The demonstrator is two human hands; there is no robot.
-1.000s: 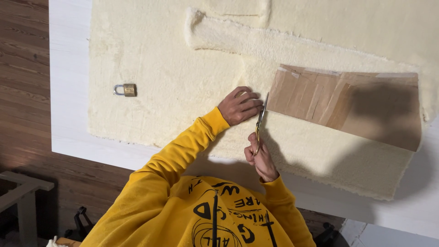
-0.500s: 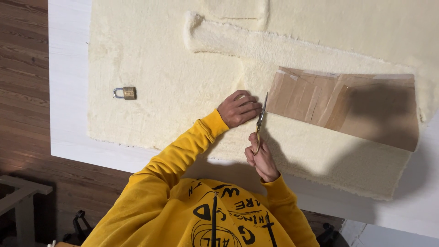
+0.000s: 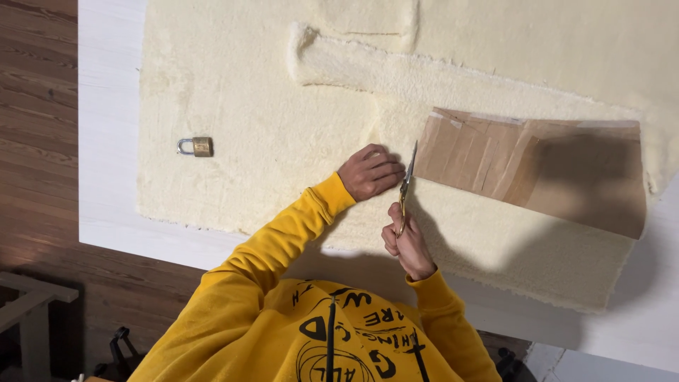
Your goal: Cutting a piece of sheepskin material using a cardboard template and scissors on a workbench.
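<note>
A: Where does the cut stand?

B: I see the gold-handled steel scissors [image 3: 405, 189] at the near edge of the brown cardboard pattern [image 3: 530, 173]; most of the cream fleece fabric [image 3: 283, 134] beyond the fingertips lies uncut.

A: And the fingers?

B: My right hand [image 3: 403, 244] curls through the handles; my left hand [image 3: 369, 172] presses fleece, fingers together.

Sewing workshop: fleece fabric [image 3: 283, 106], cardboard pattern [image 3: 537, 173], white table [image 3: 106, 141].

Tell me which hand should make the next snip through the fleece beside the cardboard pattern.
Right. The right hand already holds the scissors, blades pointing along the cardboard pattern edge. The left hand rests on the cream fleece beside the blades, holding no tool.
</note>
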